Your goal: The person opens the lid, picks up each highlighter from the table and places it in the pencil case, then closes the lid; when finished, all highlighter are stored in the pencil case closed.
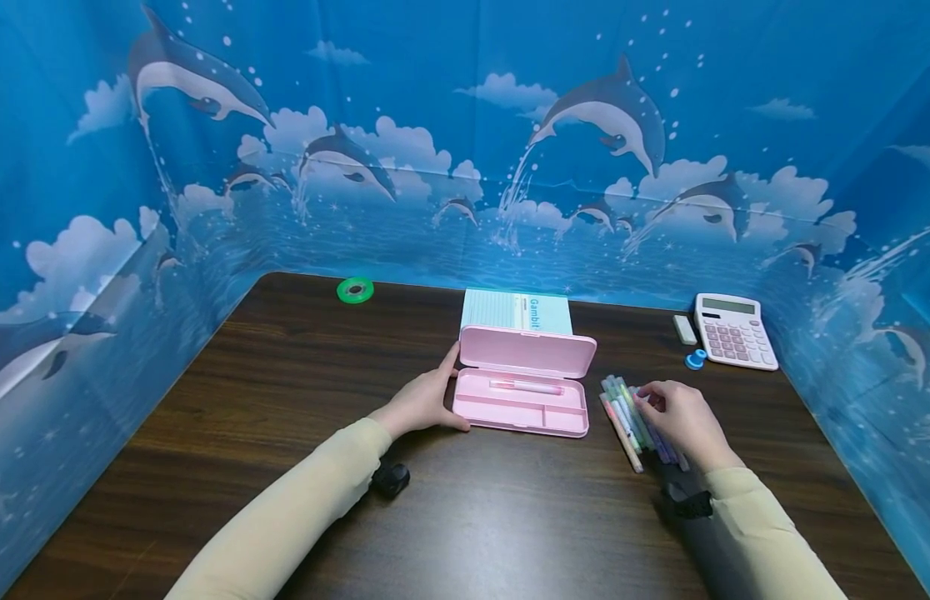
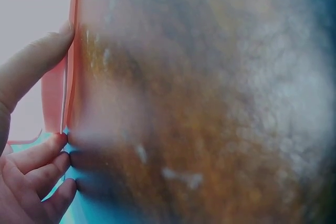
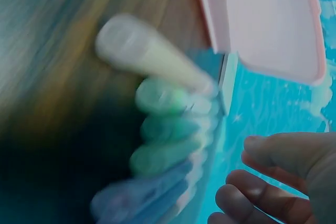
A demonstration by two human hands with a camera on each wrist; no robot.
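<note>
A pink pencil case (image 1: pixel 521 414) lies on the table with its lid (image 1: pixel 527 352) raised. One pink-and-white marker (image 1: pixel 527 387) rests in its long upper compartment. My left hand (image 1: pixel 426 400) holds the case by its left end, thumb at the front corner and fingers by the hinge side; in the left wrist view the thumb (image 2: pixel 39 59) lies along the pink edge. To the right of the case is a row of several colored markers (image 1: pixel 621 429). Over the far end of these hovers my right hand (image 1: pixel 682 421), its fingers (image 3: pixel 247 192) loosely bent with nothing between them in the right wrist view.
Behind the case lies a light blue booklet (image 1: pixel 502 308). A green tape roll (image 1: pixel 356 290) sits at the back left. At the back right are a calculator (image 1: pixel 737 333), a white eraser (image 1: pixel 685 330) and a small blue object (image 1: pixel 695 359). A dolphin-print curtain (image 1: pixel 435 83) surrounds the table.
</note>
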